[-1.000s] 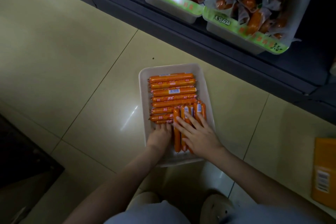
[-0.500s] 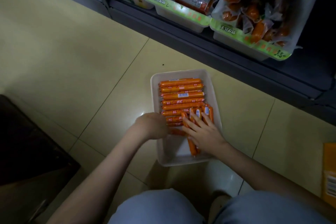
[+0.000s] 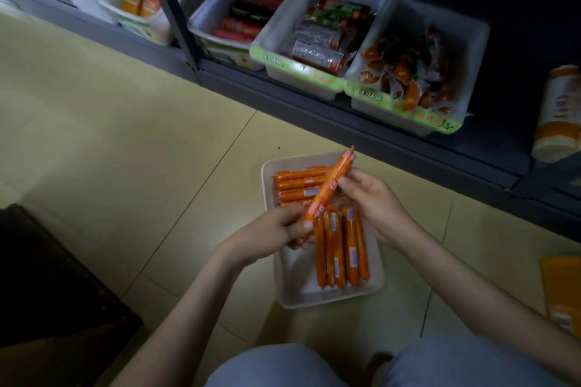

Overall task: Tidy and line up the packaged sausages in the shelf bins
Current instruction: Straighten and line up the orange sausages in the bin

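Fingers (image 3: 294, 227), left and right, around tilted sausage (image 3: 328, 187)

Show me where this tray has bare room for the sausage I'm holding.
Bare room: the near-left corner of the tray, between its left wall and the lengthwise sausages, partly under your left hand; also a thin strip along the near wall. The held sausage could go there. The far end is crowded with the crosswise row.

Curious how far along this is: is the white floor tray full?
Partly full: the white plastic tray shows bare bottom at its near left, and the left hand and right hand hold one orange packaged sausage above it.
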Available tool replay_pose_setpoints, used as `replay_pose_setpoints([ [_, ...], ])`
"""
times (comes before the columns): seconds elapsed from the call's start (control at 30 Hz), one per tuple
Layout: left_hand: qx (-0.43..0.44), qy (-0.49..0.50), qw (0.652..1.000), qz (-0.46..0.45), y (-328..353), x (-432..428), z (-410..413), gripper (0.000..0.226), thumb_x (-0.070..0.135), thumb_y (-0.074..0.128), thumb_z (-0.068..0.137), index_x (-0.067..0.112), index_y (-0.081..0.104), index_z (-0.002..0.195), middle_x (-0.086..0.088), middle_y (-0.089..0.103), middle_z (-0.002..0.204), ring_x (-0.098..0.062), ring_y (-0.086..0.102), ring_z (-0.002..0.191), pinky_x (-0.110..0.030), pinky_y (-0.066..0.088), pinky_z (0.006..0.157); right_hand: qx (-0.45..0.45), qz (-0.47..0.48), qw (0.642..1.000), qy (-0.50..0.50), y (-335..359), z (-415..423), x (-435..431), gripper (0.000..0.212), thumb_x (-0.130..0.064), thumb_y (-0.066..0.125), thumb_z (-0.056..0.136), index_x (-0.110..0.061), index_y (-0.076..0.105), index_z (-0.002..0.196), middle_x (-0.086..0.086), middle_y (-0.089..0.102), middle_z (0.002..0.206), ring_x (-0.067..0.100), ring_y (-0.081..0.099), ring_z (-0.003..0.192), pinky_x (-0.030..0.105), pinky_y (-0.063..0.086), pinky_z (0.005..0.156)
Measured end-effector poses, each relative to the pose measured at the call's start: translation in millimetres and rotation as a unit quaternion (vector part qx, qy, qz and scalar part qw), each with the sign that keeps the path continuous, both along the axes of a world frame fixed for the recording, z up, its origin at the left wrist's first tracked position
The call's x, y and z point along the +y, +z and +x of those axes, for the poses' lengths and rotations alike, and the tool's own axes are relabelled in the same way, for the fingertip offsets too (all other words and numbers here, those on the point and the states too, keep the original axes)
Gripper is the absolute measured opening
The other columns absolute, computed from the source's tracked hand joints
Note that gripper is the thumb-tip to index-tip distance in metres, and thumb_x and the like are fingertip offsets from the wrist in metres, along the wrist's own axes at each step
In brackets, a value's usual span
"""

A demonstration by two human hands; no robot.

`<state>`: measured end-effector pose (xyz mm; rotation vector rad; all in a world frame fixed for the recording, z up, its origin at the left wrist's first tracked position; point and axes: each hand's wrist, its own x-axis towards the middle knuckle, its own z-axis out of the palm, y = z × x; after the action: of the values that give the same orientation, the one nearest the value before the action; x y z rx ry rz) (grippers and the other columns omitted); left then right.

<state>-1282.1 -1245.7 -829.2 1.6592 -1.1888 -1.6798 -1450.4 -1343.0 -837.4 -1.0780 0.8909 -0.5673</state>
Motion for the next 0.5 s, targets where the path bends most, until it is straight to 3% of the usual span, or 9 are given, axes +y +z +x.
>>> replay_pose_setpoints([
  [0.07,-0.016,-0.009,0.999,-0.048,9.7,-6.9,-6.5,0.017,0.015,0.054,0.095,0.006,0.056,0.109,-0.012,0.066,0.106,-0.02,0.063,0.098,-0.034,0.049,0.089,-0.049,-0.027,0.998,-0.033,31.9,-2.9,-0.7,0.02,-0.013,0.056,0.085,-0.007,0.06,0.103,-0.001,0.071,0.082,0.009,0.067,0.073,0.021,0.054,0.066],
  [0.13,-0.138,-0.047,0.983,-0.11,14.8,-12.5,-14.6,0.015,0.019,0.059,0.092,0.014,0.054,0.105,-0.004,0.065,0.109,-0.021,0.061,0.103,-0.032,0.047,0.088,-0.016,-0.143,0.989,-0.044,54.8,-9.6,1.8,0.023,-0.01,0.061,0.082,-0.012,0.062,0.106,-0.005,0.07,0.09,0.006,0.066,0.083,0.022,0.054,0.074],
  [0.2,-0.291,-0.058,0.943,-0.153,18.9,-15.1,-25.3,0.017,0.023,0.059,0.091,0.02,0.05,0.104,-0.004,0.064,0.108,-0.025,0.059,0.102,-0.031,0.044,0.079,0.074,-0.306,0.949,-0.024,69.3,-17.1,5.8,0.022,-0.007,0.064,0.086,-0.017,0.065,0.105,-0.009,0.068,0.097,0.004,0.064,0.093,0.022,0.052,0.083],
  [0.3,-0.344,-0.011,0.914,-0.216,22.8,-14.5,-38.6,0.034,0.023,0.059,0.09,0.018,0.049,0.122,-0.008,0.065,0.114,-0.029,0.059,0.104,-0.033,0.044,0.079,0.11,-0.454,0.884,-0.005,81.5,-21.1,15.6,0.019,-0.022,0.063,0.088,-0.026,0.065,0.106,-0.014,0.066,0.103,0.006,0.063,0.099,0.023,0.05,0.088],
  [0.4,-0.338,0.051,0.902,-0.262,30.9,-16.1,-44.3,0.035,0.019,0.057,0.09,0.018,0.051,0.125,-0.01,0.065,0.113,-0.03,0.06,0.104,-0.032,0.042,0.075,0.043,-0.472,0.88,-0.015,92.1,-16.3,27.3,0.019,-0.019,0.065,0.084,-0.022,0.066,0.102,-0.008,0.067,0.101,0.007,0.064,0.098,0.024,0.05,0.088],
  [0.5,-0.335,0.09,0.888,-0.302,36.6,-18.0,-47.8,0.025,0.013,0.056,0.089,0.013,0.057,0.114,-0.012,0.068,0.105,-0.032,0.061,0.099,-0.028,0.035,0.066,-0.031,-0.397,0.917,-0.005,98.6,-11.9,33.5,0.017,-0.018,0.069,0.077,-0.021,0.069,0.094,-0.006,0.069,0.094,0.009,0.064,0.094,0.024,0.051,0.085],
])
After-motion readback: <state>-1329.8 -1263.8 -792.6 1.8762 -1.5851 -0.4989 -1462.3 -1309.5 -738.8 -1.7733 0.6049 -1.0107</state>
